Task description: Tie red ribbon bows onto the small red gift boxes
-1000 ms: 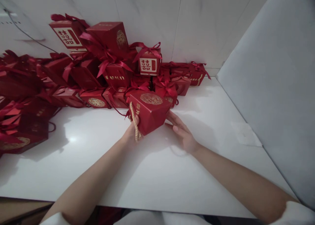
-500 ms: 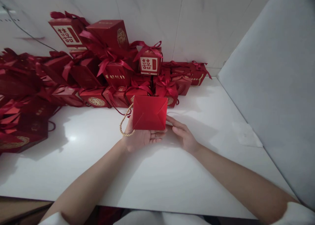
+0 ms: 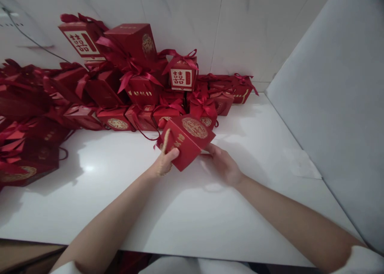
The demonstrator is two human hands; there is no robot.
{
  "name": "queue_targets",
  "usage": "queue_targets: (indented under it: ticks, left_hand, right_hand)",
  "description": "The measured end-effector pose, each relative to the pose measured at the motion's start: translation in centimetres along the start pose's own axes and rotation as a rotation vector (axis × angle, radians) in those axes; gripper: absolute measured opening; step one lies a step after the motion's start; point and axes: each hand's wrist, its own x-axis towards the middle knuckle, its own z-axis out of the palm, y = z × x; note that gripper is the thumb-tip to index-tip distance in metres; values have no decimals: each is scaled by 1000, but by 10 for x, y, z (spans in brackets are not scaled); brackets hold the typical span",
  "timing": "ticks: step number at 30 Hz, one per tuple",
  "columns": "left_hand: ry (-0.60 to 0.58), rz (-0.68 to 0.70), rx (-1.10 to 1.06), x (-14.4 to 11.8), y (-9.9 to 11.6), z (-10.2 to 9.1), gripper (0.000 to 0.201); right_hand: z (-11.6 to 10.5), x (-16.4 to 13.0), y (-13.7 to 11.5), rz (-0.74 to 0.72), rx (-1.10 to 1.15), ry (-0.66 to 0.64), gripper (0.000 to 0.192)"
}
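A red gift box (image 3: 187, 144) with gold lettering and a round gold emblem is held tilted above the white table. My left hand (image 3: 164, 162) grips its left side, thumb over the front face. A twisted gold cord handle (image 3: 166, 141) loops by that thumb. At the box's lower right edge is my right hand (image 3: 225, 166), its fingers loosely extended and apart, the tips reaching the edge and partly hidden there. Whether they bear any of the box's weight I cannot tell.
Many similar red boxes with ribbon bows are piled along the wall (image 3: 255, 30), including a box with a white label (image 3: 181, 78). Another large red box (image 3: 33, 162) stands at left. A pale panel (image 3: 336, 106) borders the white table (image 3: 192, 214) on the right.
The box has turned and tilted, so its lettered and emblem faces show instead of the plain folded face. My left hand has gone from palm-up beneath it to gripping its side.
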Motion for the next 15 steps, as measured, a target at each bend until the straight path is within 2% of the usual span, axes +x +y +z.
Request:
queue_targets:
  ticks: [5,8,12,15]
  left_hand:
    - [68,53,96,-4,5,-7,79]
    - [91,99,234,-6,13,-8,78]
    - [107,213,491,-5,24,-5,94]
    - [53,242,660,-4,31,-6,98]
  right_hand:
    - [1,2,1,-14,58,57,50]
    - [1,1,0,-6,44,90,50]
    - [0,1,2,-18,1,137,61]
    - [-4,4,9,-18,-39,189,58]
